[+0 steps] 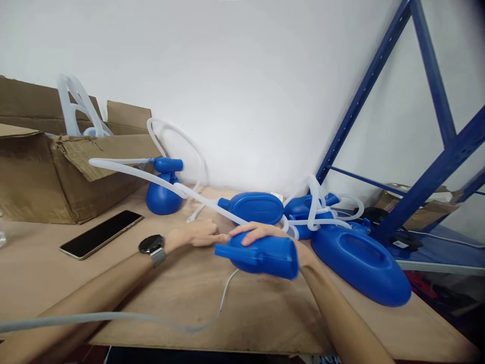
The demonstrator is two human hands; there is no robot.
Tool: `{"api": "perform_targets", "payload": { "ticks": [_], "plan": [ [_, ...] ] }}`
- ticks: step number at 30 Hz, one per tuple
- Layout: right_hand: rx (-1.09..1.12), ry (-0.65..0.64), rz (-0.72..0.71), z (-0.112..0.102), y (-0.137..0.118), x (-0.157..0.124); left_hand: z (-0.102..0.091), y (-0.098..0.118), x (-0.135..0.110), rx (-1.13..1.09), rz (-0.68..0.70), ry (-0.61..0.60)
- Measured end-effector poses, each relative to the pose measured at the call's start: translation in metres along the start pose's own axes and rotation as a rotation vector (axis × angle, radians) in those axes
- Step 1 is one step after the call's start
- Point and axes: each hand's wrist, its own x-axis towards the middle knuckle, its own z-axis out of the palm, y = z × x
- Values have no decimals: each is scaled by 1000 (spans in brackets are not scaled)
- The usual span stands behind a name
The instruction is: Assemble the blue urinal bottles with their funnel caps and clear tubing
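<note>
My right hand [261,233] is wrapped over the top of a blue plastic bottle-shaped container [261,255], holding it just above the wooden table [189,298]; the container is blurred by motion. My left hand [197,234], with a black watch on the wrist, reaches toward the container's spout, fingers pinched together near its tip. What they hold, if anything, is hidden. A thin clear tube [212,311] trails from under the container toward the table's near left edge.
Several more blue containers [359,263] with white tubes [314,212] lie piled at the right. Another blue one [163,194] stands by an open cardboard box [56,172]. A phone [100,234] lies left. A blue metal rack [424,187] rises at the right.
</note>
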Motion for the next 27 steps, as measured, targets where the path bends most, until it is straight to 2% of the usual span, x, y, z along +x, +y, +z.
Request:
{"api": "perform_targets", "payload": {
  "ticks": [3,6,8,12,15,19,21,24,27],
  "plan": [
    [-1,52,-34,-2,3,-5,-13,11,-2,17,-9,5],
    [-80,24,110,7,11,-8,-16,20,1,54,3,87],
    [-164,28,204,19,20,-10,-13,18,3,110,28,159],
    [-400,175,331,53,47,-15,-7,-10,3,227,28,345],
    [-535,230,432,76,66,-13,-9,-40,2,253,-19,403],
    [-664,259,555,86,76,-8,-14,-77,-4,253,-184,477],
    [-693,232,578,84,79,-9,-14,-89,-11,224,-270,477],
    [-684,203,554,74,81,-13,-10,-100,-23,134,-308,368],
    [-696,337,536,54,74,-16,-10,-101,-31,75,-339,265]
  ]
}}
